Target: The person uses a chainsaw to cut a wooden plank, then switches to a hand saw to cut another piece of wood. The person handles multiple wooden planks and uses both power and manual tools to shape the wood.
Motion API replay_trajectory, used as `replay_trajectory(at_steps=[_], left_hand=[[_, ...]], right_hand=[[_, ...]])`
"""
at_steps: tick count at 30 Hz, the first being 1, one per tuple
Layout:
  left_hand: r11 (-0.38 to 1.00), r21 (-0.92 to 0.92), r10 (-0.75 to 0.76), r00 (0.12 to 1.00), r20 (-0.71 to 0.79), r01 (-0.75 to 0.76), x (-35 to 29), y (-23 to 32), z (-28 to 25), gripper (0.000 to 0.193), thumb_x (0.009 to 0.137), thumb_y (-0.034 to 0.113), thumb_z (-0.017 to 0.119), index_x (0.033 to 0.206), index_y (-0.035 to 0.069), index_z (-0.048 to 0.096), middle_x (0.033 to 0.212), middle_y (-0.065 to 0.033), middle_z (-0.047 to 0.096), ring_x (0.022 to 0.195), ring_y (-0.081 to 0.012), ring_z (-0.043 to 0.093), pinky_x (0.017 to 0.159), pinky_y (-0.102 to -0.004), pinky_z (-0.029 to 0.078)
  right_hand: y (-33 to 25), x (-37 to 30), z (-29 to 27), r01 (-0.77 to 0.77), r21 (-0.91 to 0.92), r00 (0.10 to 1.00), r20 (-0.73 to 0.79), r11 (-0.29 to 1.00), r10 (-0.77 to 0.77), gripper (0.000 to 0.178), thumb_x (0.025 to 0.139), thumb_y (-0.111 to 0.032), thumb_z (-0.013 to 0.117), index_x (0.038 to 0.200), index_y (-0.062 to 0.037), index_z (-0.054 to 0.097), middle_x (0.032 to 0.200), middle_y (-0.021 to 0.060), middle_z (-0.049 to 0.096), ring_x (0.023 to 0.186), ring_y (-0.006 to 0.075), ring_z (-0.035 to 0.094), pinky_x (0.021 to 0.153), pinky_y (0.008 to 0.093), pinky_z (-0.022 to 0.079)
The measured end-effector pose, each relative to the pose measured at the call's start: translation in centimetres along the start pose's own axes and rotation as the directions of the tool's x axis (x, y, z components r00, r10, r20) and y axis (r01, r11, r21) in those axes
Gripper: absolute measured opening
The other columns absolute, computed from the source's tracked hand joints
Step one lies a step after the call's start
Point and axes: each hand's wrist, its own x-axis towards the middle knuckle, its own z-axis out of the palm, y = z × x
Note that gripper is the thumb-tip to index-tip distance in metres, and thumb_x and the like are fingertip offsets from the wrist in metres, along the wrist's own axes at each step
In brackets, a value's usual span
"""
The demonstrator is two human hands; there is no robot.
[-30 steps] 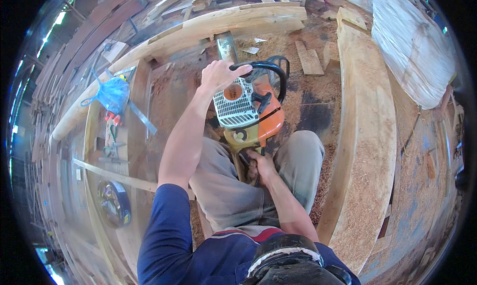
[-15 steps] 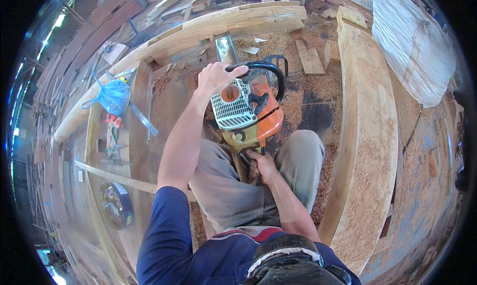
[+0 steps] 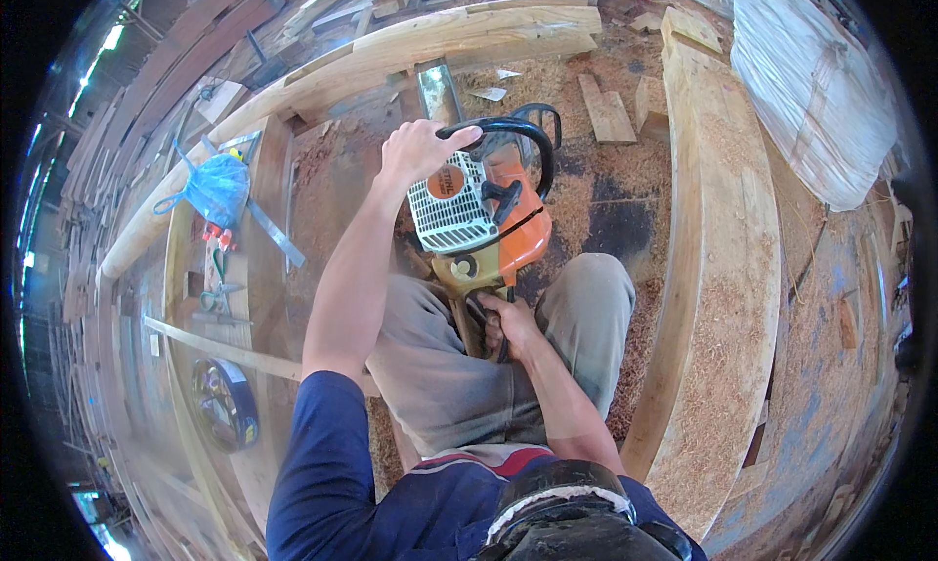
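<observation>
A blue bag [image 3: 219, 191] and a round dark-rimmed item [image 3: 224, 405] lie left, white sheeting [image 3: 819, 92] right.

Dark-patched floor [image 3: 620, 227] with sawdust [image 3: 547, 80], wood offcuts [image 3: 606, 109], pale scraps [image 3: 490, 94].

Boxy orange-and-white chainsaw [image 3: 489, 206] before you
A long pale wooden beam [image 3: 721, 268] lies to your right, a knotted blue plastic bag [image 3: 217, 192] left.
</observation>
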Motion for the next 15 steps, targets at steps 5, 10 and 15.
replay_trajectory(at_steps=[5,10,15], left_hand=[[1.000,0.006,-0.002,1.000,-0.013,0.002,0.2,0.0,0.3,0.074,0.084,0.080,0.058,0.095,0.011,0.082,0.090,-0.0194,0.076,0.096,-0.0384,0.072,0.088,-0.0505,0.054],[1.000,0.018,-0.014,1.000,-0.008,0.014,0.5,0.0,0.6,0.074,0.084,0.080,0.059,0.095,0.011,0.082,0.089,-0.0190,0.076,0.095,-0.0382,0.072,0.087,-0.0503,0.054],[0.999,0.046,0.017,0.998,-0.061,-0.015,0.8,-0.1,1.2,0.074,0.084,0.080,0.059,0.093,0.010,0.082,0.085,-0.0188,0.075,0.091,-0.0384,0.073,0.085,-0.0498,0.054]], right_hand=[[-0.3,0.5,0.0,0.014,-0.034,1.000,0.018,0.999,-0.014,0.025,0.096,-0.023,0.073,0.083,-0.0095,0.057,0.055,-0.0015,0.044,0.041,0.0136,0.043,0.042,0.0353,0.036],[-0.6,0.2,0.3,-0.007,-0.041,1.000,0.011,0.999,0.007,0.028,0.099,-0.024,0.070,0.081,-0.0117,0.053,0.055,-0.0022,0.039,0.043,0.0134,0.041,0.044,0.0349,0.035],[-0.5,0.5,0.3,-0.003,-0.026,0.999,0.045,1.000,0.004,0.027,0.098,-0.024,0.071,0.082,-0.0122,0.053,0.056,-0.0025,0.039,0.043,0.0131,0.041,0.044,0.0348,0.036]])
